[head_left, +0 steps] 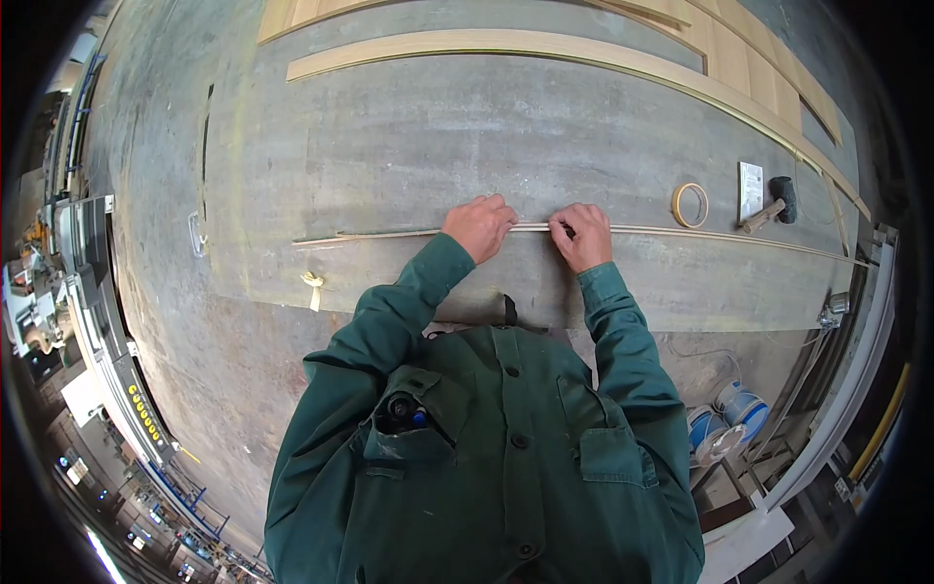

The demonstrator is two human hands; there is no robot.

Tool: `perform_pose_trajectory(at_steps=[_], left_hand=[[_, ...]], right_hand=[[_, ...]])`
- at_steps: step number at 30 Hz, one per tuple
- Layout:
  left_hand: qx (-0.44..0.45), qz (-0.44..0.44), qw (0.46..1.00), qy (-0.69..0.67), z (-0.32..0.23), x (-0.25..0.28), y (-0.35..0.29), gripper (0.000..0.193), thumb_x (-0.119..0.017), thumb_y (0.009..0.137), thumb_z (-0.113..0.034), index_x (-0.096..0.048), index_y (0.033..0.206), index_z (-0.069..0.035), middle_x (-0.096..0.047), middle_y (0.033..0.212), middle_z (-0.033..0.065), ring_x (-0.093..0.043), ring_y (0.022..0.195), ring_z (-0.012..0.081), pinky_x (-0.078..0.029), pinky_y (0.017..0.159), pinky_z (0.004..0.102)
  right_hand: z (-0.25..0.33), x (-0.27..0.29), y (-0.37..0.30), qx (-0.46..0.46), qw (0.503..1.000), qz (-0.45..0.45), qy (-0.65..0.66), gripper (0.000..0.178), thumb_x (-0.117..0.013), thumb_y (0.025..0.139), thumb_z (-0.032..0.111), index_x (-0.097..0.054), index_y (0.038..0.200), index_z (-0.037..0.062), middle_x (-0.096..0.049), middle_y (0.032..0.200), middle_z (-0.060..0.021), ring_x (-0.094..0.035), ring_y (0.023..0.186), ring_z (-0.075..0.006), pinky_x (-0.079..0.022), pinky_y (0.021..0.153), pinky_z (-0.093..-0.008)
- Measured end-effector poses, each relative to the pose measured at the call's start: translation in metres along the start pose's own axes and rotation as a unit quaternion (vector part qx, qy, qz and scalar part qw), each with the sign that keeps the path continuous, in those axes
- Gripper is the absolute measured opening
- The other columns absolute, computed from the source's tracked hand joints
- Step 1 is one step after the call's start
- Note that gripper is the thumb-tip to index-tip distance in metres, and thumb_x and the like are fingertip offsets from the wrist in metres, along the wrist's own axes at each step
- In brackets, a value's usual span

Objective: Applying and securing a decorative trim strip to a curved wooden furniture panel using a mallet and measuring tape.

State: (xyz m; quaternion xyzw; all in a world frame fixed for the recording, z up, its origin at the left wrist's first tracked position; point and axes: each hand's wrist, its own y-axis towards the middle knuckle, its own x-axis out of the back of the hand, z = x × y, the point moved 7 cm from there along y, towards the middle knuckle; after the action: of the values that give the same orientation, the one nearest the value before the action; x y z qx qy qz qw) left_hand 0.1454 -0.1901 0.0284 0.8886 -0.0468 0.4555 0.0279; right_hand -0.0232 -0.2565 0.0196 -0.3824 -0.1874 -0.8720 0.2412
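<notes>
Across the grey worktable lie thin wooden strips, running from left of me to the far right edge. My left hand is closed round the strips near their middle, its fingers curled. A short way to the right, my right hand pinches the same strips between thumb and fingers. A pale stretch of the strips shows in the gap between the hands. At the left end, the strips sit slightly apart and staggered.
A roll of tape, a white card-like piece and a mallet lie to the right. A long wooden board and wooden panels are at the back. Blue buckets stand below on the right.
</notes>
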Motion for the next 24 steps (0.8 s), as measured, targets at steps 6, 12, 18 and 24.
perform_pose_trajectory(at_steps=[6, 12, 18, 24], left_hand=[[-0.006, 0.007, 1.0, 0.004, 0.0, 0.001, 0.0, 0.009, -0.065, 0.083, -0.014, -0.069, 0.092, -0.014, -0.059, 0.088, 0.0036, -0.062, 0.084, 0.0236, -0.054, 0.068, 0.0382], [-0.004, -0.001, 1.0, 0.004, 0.0, 0.002, -0.001, 0.008, -0.065, 0.083, -0.014, -0.068, 0.091, -0.013, -0.059, 0.089, 0.0041, -0.062, 0.083, 0.0243, -0.054, 0.067, 0.0386], [0.003, 0.003, 1.0, 0.004, 0.0, 0.001, -0.001, 0.006, -0.065, 0.083, -0.014, -0.067, 0.089, -0.012, -0.059, 0.088, 0.0053, -0.062, 0.084, 0.0257, -0.053, 0.068, 0.04], [0.01, 0.028, 0.999, 0.02, 0.013, 0.013, -0.011, 0.007, -0.065, 0.083, -0.014, -0.067, 0.089, -0.012, -0.06, 0.088, 0.0054, -0.063, 0.084, 0.0262, -0.053, 0.068, 0.0404]], right_hand=[[0.001, 0.0, -0.001, -0.002, 1.0, 0.004, -0.006, 0.004, -0.07, 0.077, 0.014, -0.068, 0.079, 0.0107, -0.063, 0.083, -0.0035, -0.058, 0.088, -0.027, -0.042, 0.088, -0.0405], [0.008, -0.004, 0.002, 0.003, 1.0, 0.005, -0.013, 0.004, -0.07, 0.078, 0.014, -0.068, 0.078, 0.011, -0.062, 0.082, -0.0038, -0.057, 0.087, -0.0269, -0.042, 0.087, -0.0408], [0.022, -0.018, 0.006, 0.01, 1.0, 0.023, -0.001, 0.006, -0.071, 0.078, 0.018, -0.068, 0.078, 0.0119, -0.063, 0.082, -0.0033, -0.057, 0.087, -0.0269, -0.042, 0.087, -0.0409], [0.018, -0.022, 0.005, -0.008, 0.999, 0.035, 0.001, 0.007, -0.071, 0.078, 0.019, -0.069, 0.078, 0.012, -0.063, 0.083, -0.0031, -0.058, 0.088, -0.0265, -0.042, 0.087, -0.0406]])
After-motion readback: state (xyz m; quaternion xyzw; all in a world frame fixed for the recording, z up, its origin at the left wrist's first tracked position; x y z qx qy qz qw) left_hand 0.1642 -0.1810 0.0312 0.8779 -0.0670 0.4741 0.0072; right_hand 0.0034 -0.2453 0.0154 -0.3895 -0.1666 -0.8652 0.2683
